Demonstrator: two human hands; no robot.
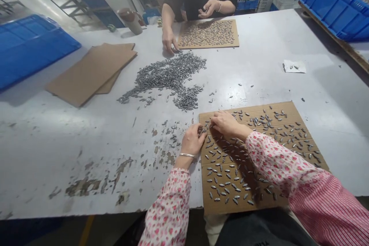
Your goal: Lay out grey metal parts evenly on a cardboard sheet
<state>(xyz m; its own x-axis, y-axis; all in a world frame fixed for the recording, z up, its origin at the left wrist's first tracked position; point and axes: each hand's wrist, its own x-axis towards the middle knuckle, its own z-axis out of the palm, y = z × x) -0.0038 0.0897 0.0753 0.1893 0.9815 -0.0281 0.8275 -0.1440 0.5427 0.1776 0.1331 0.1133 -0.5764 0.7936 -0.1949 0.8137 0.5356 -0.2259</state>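
My left hand [191,141] is at the left edge of a brown cardboard sheet [206,209], its fingers curled around a few small grey metal pieces [201,130]. Just to its right, my right hand [226,123] hovers low over the sheet's upper left corner with its fingers pinched together; what they hold, if anything, is hidden. Small spindle-shaped grey pieces [227,177] lie spread over the cardboard, mostly apart, with a denser cluster [262,122] toward the top. A large heap of the same pieces [170,73] lies on the table beyond my left hand.
Across the white table [86,130], a co-worker's hands [170,40] are by another cardboard sheet [236,42] covered in pieces. Stacked cardboard [92,71] and a blue bin [31,50] sit left. A blue crate [334,7] stands right, near a white paper scrap [301,67].
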